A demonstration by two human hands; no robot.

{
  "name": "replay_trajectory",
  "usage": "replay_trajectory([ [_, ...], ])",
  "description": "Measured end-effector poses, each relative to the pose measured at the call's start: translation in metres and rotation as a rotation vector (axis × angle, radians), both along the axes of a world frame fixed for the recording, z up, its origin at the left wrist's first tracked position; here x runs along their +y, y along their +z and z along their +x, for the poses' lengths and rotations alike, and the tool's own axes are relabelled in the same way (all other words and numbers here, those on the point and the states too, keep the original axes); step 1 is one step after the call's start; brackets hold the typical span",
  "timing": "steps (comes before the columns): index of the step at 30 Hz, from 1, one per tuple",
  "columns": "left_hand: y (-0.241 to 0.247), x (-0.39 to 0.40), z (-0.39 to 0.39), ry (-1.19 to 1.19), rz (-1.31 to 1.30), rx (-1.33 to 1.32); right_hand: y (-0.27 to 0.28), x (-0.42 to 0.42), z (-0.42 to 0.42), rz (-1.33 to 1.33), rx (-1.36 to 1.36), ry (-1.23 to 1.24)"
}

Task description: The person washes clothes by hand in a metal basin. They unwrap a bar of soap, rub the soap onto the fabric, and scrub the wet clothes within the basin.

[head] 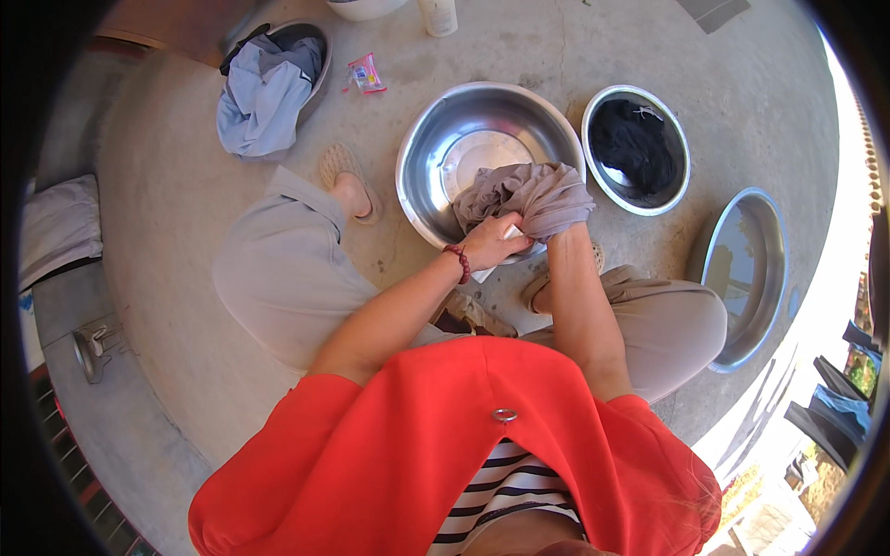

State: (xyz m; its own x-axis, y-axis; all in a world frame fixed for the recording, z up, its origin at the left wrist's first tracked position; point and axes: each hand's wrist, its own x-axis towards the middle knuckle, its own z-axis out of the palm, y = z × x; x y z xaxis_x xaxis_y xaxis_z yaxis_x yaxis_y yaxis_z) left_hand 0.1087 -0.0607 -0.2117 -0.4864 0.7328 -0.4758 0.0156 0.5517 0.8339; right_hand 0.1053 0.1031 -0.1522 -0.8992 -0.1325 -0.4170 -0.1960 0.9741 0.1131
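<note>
My left hand [490, 242], with a dark red bead bracelet at its wrist, grips a white bar [513, 233] that looks like soap. Against its fingers lies a bunched taupe cloth [521, 194]. My right wrist [569, 233] runs up into that cloth, and the hand itself is covered, so its fingers are hidden. The cloth hangs over the near right rim of a large stainless steel basin [425, 160]. Part of it droops inside the basin, where the bottom shows bare metal.
A smaller steel basin [688, 149] holds black cloth [633, 149]. Further right stands a basin with water [740, 257]. At upper left, light blue and dark clothes [264, 104] fill another basin [323, 76]. Near it lies a pink plastic packet [366, 74]; a pale container [438, 17] stands beyond.
</note>
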Motion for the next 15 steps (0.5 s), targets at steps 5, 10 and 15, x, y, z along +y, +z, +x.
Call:
replay_trajectory([
  [5, 0.004, -0.004, -0.032, 0.122, 0.238, -0.663, -0.104, 0.023, 0.020, 0.161, 0.145, -0.088],
  [10, -0.010, -0.023, -0.040, 0.248, 0.311, -0.844, -0.077, -0.002, 0.018, -0.284, 0.140, -0.394],
  [15, -0.009, -0.013, -0.041, 0.263, 0.358, -0.930, -0.123, 0.002, 0.044, -2.333, -0.025, -1.569],
])
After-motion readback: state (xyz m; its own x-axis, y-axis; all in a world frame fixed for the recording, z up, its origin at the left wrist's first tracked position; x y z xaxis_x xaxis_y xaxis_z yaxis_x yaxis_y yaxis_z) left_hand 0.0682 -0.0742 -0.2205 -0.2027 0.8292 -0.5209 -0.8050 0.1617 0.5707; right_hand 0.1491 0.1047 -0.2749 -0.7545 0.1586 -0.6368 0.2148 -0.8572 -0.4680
